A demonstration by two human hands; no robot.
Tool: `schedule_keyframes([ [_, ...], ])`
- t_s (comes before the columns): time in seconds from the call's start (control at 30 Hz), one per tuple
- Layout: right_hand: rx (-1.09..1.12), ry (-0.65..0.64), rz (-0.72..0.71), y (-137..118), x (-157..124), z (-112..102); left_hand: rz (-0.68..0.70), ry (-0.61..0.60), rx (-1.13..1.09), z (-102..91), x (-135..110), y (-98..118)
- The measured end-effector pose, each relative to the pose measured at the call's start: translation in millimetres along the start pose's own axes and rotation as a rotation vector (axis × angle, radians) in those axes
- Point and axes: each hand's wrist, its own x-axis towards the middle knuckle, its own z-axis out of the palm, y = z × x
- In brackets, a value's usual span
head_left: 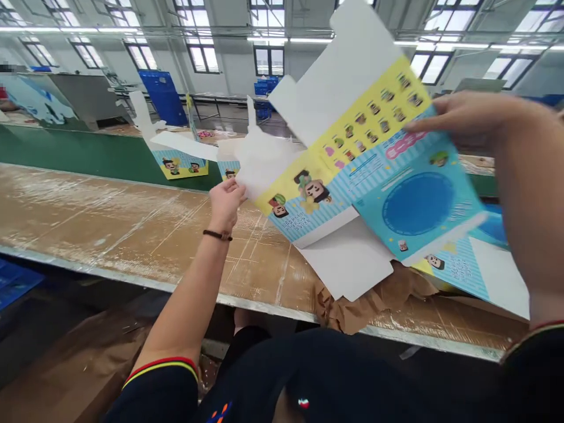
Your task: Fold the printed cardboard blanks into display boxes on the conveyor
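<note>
Both my hands lift a flat printed carton blank (pixel 352 176) above the bench, its panels yellow and pale blue with cartoon figures and white unprinted flaps. My left hand (pixel 226 202) pinches a white flap at the blank's lower left. My right hand (pixel 453 120) grips the far right edge, fingers spread across the blue panel. Beneath the raised blank lies a second printed blank (pixel 458 273), partly hidden by it and by my right forearm. Crumpled brown kraft paper (pixel 365 299) sits under the blank's lower edge.
The long workbench (pixel 110 217) has a scuffed brown top and a metal front edge. Another printed blank (pixel 178 163) stands beyond it against a green-sided bench (pixel 88 150). Blue crates (pixel 264 88) stand far back, and a blue bin (pixel 15 282) sits low at left.
</note>
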Motion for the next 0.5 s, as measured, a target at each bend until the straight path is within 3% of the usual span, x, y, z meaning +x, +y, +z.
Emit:
schedule_keyframes([
  [0.1,-0.001,-0.141,0.041,6.6,-8.8,32.3,-0.159,-0.030,0.023,-6.0,-15.7,-15.2],
  [0.17,0.070,-0.164,-0.002,11.5,-8.9,40.3,-0.245,-0.039,-0.006,-2.8,-24.8,-26.5],
  [0.3,0.090,-0.147,-0.039,-1.2,-8.1,36.8,-0.343,0.029,-0.122,8.9,-33.6,-41.4],
  [0.5,0.040,-0.057,0.009,-34.4,-16.1,26.0,-0.300,0.085,-0.205,23.5,-39.1,-52.1],
])
